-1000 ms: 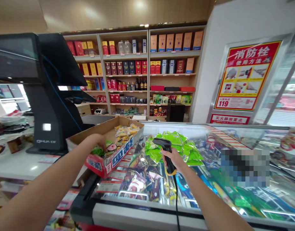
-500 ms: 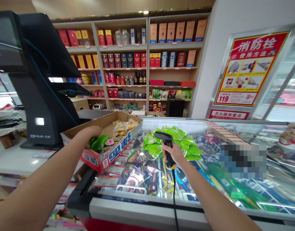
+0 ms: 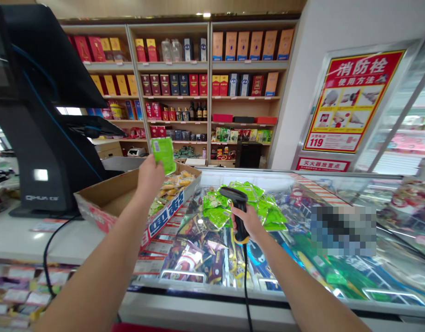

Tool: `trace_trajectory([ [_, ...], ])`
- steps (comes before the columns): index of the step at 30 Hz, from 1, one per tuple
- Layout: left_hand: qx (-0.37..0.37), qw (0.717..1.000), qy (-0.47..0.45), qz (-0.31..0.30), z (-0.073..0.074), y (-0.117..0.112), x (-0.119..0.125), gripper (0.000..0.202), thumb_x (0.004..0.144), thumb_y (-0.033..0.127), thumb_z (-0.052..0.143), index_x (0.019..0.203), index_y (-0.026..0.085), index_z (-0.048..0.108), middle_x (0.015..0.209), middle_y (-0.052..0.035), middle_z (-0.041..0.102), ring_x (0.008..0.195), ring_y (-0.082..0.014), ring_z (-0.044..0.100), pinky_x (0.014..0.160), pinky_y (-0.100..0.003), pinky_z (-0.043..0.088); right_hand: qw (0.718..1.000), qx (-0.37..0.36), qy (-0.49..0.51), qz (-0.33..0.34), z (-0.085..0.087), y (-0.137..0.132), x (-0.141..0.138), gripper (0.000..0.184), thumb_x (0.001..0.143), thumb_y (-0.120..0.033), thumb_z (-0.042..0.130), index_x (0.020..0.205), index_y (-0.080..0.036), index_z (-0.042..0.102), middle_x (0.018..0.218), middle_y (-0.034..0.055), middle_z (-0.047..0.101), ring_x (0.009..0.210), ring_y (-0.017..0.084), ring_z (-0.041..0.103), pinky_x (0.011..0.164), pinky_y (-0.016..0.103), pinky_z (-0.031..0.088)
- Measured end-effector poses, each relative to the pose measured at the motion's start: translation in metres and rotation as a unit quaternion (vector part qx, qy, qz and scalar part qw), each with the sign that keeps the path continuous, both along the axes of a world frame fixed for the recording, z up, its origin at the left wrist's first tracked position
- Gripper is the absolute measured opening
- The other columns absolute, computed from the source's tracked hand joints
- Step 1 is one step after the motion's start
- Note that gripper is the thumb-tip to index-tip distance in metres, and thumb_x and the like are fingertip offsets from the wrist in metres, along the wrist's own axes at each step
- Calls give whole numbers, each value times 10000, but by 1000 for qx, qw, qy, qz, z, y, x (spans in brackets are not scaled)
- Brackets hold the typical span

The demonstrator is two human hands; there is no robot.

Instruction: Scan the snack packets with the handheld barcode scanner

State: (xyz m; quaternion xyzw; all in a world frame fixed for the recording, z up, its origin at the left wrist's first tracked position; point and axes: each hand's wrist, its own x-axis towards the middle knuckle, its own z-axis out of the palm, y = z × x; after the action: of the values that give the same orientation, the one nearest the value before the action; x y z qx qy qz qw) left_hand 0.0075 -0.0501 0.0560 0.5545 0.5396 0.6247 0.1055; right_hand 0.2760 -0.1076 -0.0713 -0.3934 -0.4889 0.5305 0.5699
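My left hand (image 3: 151, 176) grips a green snack packet (image 3: 163, 156) by its lower left edge, raised above the cardboard box (image 3: 108, 196). A white barcode label shows near the packet's top left. Inside the box lie several yellowish wrapped snacks (image 3: 176, 182) and some green packets along the near side. My right hand (image 3: 245, 219) is closed around the handle of a black barcode scanner (image 3: 237, 198), its head pointing left and its cable hanging down. Behind and beside the scanner, a pile of green packets (image 3: 271, 212) lies on the glass freezer top.
A glass-topped freezer (image 3: 215, 318) full of packaged goods spans the front. The black checkout terminal (image 3: 35, 120) stands at left on a white counter (image 3: 18, 235). Shelves (image 3: 245, 66) of boxes and bottles line the back wall, beside a red poster (image 3: 354, 101).
My left hand has risen out of the box and moved right, bringing up a green packet. My right hand holds the scanner in nearly the same place. The view has shifted slightly.
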Motion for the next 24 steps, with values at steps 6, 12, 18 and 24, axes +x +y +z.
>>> trace_trajectory([
  [6, -79, 894, -361, -254, -70, -1, 77, 338, 790, 154, 561, 1120, 225, 574, 959, -27, 700, 845, -189, 693, 710, -360, 603, 998, 13, 65, 8, 5, -6, 2, 387, 672, -401, 727, 943, -171, 574, 547, -46, 576, 396, 110, 503, 359, 237, 454],
  [12, -206, 846, -375, -319, -139, 21, 72, 390, 630, 237, 789, 974, 164, 622, 871, -61, 718, 753, -212, 706, 642, -359, 601, 996, 30, 64, 47, 5, -8, 4, 387, 688, -396, 721, 963, -166, 575, 560, -39, 582, 385, 101, 502, 367, 231, 453],
  [18, -211, 893, -291, -270, -141, 33, 61, 466, 570, 322, 838, 960, 140, 659, 781, -56, 719, 666, -209, 691, 530, -305, 566, 995, 42, 21, 92, 3, -13, 1, 391, 721, -397, 702, 994, -150, 571, 569, -30, 589, 387, 107, 523, 388, 241, 470],
  [24, -167, 954, -71, -238, -141, 34, 61, 305, 610, 355, 761, 804, 130, 691, 655, -18, 659, 522, -153, 589, 447, -249, 462, 992, 55, -75, 85, 4, -18, -5, 328, 728, -384, 684, 931, -154, 568, 523, -41, 567, 375, 115, 515, 399, 251, 466],
])
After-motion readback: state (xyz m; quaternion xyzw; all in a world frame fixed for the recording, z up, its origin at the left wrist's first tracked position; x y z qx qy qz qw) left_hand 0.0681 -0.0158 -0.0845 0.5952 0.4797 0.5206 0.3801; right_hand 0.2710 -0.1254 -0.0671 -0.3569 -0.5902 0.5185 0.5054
